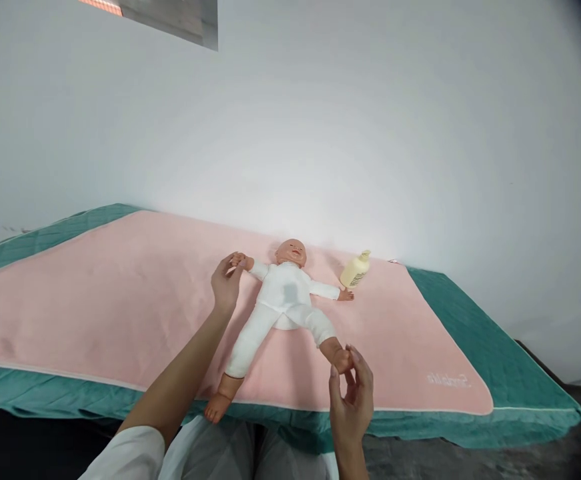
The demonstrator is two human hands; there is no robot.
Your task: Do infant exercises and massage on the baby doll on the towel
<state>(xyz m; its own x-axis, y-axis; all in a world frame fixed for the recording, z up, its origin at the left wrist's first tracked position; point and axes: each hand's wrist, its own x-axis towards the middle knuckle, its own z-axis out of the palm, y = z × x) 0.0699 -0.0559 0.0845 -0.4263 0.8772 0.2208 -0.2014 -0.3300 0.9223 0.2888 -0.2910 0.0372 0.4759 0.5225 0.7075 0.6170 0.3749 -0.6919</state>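
On its back on the pink mat lies a baby doll (284, 287) with a soft white body, its head toward the wall and its legs toward me. My left hand (227, 281) pinches the doll's hand on the left side, thumb and fingers closed around it. With my right hand (351, 397) I hold the doll's foot on the right between thumb and fingertips; that leg is bent and a little raised. The doll's other leg stretches to the mat's front edge. A pale yellow pump bottle (355, 270) stands tilted-looking beside the doll's free hand.
The pink mat (120, 293) covers most of a bed with a green quilted cover (475, 340). A white wall (320, 133) rises directly behind it. My knees are at the bed's front edge. Grey floor (420, 460) shows at the lower right.
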